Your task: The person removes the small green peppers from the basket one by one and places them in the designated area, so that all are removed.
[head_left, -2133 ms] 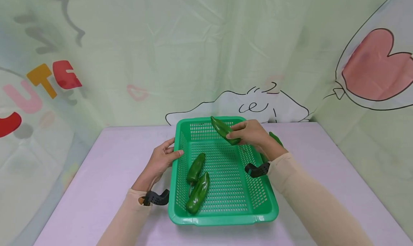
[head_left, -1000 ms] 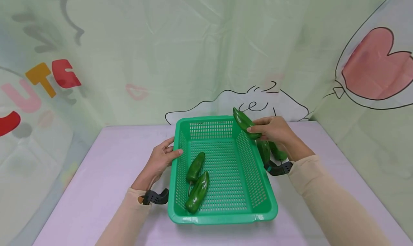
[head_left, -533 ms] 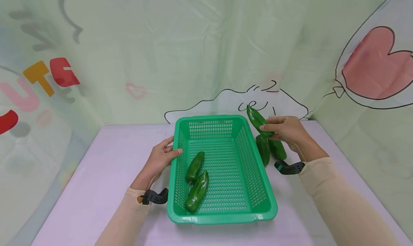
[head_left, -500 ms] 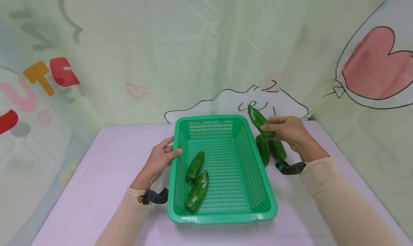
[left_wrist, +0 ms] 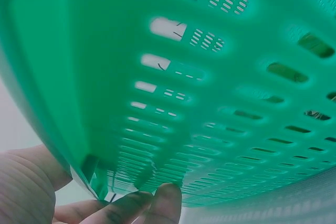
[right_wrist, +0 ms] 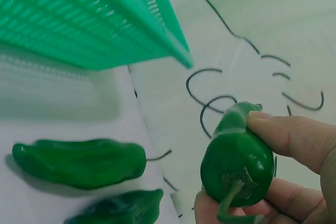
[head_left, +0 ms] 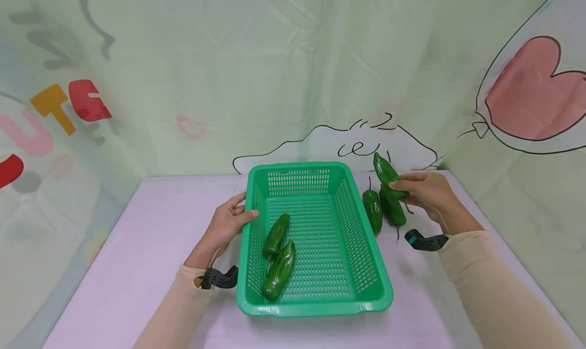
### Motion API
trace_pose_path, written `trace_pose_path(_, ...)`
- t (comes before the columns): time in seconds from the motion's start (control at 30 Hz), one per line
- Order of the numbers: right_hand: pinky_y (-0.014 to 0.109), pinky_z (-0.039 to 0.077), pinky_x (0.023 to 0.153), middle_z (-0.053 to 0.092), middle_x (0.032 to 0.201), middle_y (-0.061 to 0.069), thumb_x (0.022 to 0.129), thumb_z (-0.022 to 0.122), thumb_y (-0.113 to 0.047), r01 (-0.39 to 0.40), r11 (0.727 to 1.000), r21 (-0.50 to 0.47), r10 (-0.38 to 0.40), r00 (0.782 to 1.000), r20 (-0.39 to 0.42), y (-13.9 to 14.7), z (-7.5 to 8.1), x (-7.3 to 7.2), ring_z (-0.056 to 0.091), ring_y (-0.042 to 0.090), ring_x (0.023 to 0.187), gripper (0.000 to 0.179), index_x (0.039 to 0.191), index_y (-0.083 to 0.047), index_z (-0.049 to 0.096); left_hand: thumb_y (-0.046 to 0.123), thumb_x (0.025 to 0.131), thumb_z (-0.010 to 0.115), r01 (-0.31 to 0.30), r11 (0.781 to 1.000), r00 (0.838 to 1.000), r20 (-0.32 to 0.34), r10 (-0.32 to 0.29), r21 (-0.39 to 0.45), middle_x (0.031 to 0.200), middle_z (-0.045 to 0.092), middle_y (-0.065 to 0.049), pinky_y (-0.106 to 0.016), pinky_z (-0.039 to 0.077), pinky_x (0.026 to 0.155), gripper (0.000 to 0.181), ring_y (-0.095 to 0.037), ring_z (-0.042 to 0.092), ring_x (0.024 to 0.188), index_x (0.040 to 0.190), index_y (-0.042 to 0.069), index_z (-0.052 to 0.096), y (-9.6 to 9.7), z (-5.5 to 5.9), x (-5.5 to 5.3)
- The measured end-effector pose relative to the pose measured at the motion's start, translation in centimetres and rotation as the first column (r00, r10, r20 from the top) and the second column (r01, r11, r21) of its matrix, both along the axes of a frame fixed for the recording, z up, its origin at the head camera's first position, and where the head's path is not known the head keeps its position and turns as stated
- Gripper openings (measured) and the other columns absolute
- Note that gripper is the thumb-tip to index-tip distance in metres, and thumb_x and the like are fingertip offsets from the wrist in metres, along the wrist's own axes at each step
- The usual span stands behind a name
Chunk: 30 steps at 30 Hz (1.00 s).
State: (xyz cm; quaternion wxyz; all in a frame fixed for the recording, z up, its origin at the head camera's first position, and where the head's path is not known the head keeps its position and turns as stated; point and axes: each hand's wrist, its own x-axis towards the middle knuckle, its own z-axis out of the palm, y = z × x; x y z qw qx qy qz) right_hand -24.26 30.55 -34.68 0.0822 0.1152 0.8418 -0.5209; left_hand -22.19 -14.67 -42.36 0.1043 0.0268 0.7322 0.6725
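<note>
My left hand [head_left: 226, 224] grips the left rim of a green plastic basket [head_left: 316, 308], thumb over the rim and fingers against the slotted outer wall, as the left wrist view shows. Two green peppers lie inside: one pepper [head_left: 276, 235] above another pepper [head_left: 279, 271], close to the left wall. To the right of the basket, my right hand [head_left: 428, 192] pinches a third green pepper [head_left: 386, 171] between thumb and fingers, its stem hanging down. Beneath it on the table lie two more, a pepper [right_wrist: 79, 163] beside the basket and a darker pepper [head_left: 391, 209].
The table [head_left: 151, 267] has a pale lilac cover. A light green curtain [head_left: 274, 74] with printed drawings hangs behind it and along both sides. A black wrist band [head_left: 426, 240] sits on the right wrist, another band [head_left: 220, 278] on the left.
My right hand has carried its pepper from over the basket, across the right rim, to above the two peppers on the table. The left hand stays on the rim.
</note>
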Motion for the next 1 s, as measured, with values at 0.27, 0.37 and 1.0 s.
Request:
trace_pose_path(0.27,0.018,0.060,0.080,0.057,0.126,0.010,0.099,0.073,-0.032,0.046,0.999,0.009,-0.046,0.998,0.030,1.5,-1.1,0.2,0.064,0.000,0.085,0.076,0.155,0.009,0.041,0.011,0.100,0.070,0.000,1.000,1.000,0.000,0.000,0.001,0.142,0.062,-0.024,-0.037,0.063,0.086,0.072,-0.024,0.076,0.101,0.163,0.008,0.035,0.0,0.1,0.1)
trace_pose_path(0.37,0.020,0.060,0.082,0.055,0.131,0.012,0.100,0.072,-0.033,0.068,0.998,0.019,-0.068,0.997,0.047,1.9,-1.5,0.2,0.063,0.003,0.087,0.076,0.155,0.008,0.041,0.011,0.100,0.070,0.000,1.000,1.000,-0.002,0.000,0.002,0.143,0.061,-0.024,-0.037,0.063,0.086,0.072,-0.024,0.076,0.101,0.163,0.007,0.035,0.1,0.1,0.1)
trace_pose_path(1.0,0.023,0.059,0.081,0.053,0.135,0.011,0.099,0.073,-0.034,0.174,0.985,0.007,-0.173,0.979,0.111,3.8,-4.7,-0.2,0.061,0.013,0.096,0.071,0.153,0.004,0.046,0.012,0.100,0.070,-0.012,1.000,1.000,0.004,0.012,0.002,0.143,0.062,-0.021,-0.037,0.064,0.084,0.071,-0.022,0.076,0.098,0.162,0.009,0.036,0.1,0.2,0.1)
